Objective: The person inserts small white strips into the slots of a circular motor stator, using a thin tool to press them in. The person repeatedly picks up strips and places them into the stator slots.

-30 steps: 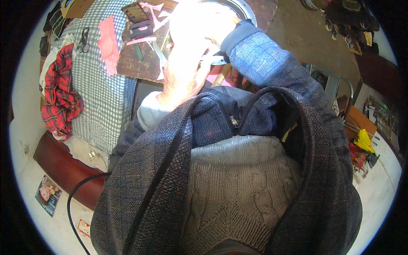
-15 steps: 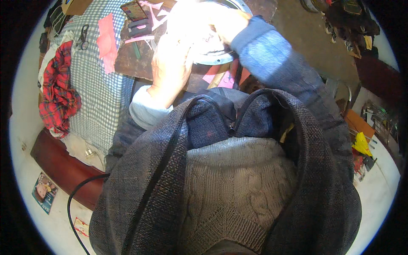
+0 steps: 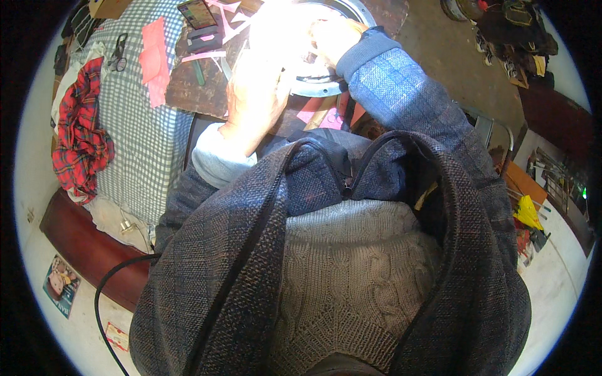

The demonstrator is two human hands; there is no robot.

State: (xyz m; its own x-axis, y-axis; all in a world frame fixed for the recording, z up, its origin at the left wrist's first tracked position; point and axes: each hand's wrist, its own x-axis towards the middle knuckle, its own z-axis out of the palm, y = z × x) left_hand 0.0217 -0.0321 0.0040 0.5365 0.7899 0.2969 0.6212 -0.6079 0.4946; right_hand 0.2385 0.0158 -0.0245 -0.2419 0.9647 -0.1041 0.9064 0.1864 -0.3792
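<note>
Left hand (image 3: 256, 103) is by the near-left side of a round metal rim (image 3: 318, 89) at the bench (image 3: 191, 94), right hand (image 3: 338, 41) over its right side. Glare's brutal, can't tell if fingers are gripping anything. Phone (image 3: 199, 15) farther off.

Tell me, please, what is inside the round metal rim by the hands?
A dark inner band shows inside the round metal rim. The right hand and white glare hide most of the rest; I cannot identify it.
</note>
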